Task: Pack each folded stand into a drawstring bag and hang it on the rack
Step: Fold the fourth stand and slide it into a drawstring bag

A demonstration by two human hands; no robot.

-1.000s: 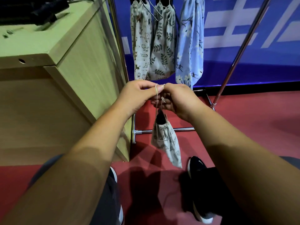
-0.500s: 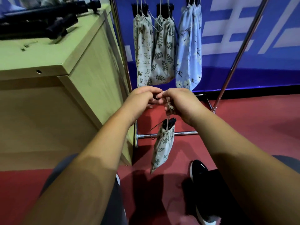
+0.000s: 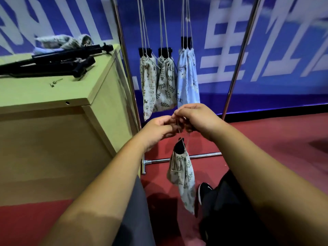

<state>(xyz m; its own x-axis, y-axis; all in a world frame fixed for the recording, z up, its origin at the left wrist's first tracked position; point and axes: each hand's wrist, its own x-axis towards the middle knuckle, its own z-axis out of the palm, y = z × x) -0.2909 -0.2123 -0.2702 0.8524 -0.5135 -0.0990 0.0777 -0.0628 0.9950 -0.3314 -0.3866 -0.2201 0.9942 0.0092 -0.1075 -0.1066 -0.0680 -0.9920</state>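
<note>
A leaf-print drawstring bag (image 3: 182,176) dangles by its cords below my hands, with the black end of a folded stand (image 3: 179,147) sticking out of its mouth. My left hand (image 3: 158,130) and my right hand (image 3: 197,118) meet in front of me, and each pinches the bag's cords. On the metal rack (image 3: 128,73) behind, three filled bags hang by long cords: a cat-print bag (image 3: 148,86), a leaf-print bag (image 3: 166,82) and a light blue bag (image 3: 188,77). Folded black stands (image 3: 53,59) lie on the wooden cabinet (image 3: 53,96) at the left.
Grey fabric (image 3: 62,40) lies behind the stands on the cabinet top. The rack's slanted right pole (image 3: 236,73) and floor bar (image 3: 186,158) stand on red floor before a blue banner wall. My black shoe (image 3: 204,190) is below the bag.
The view has tilted up, showing more of the rack and cabinet top. My hands have stayed together on the cords, and the dangling bag has swung and turned beneath them.
</note>
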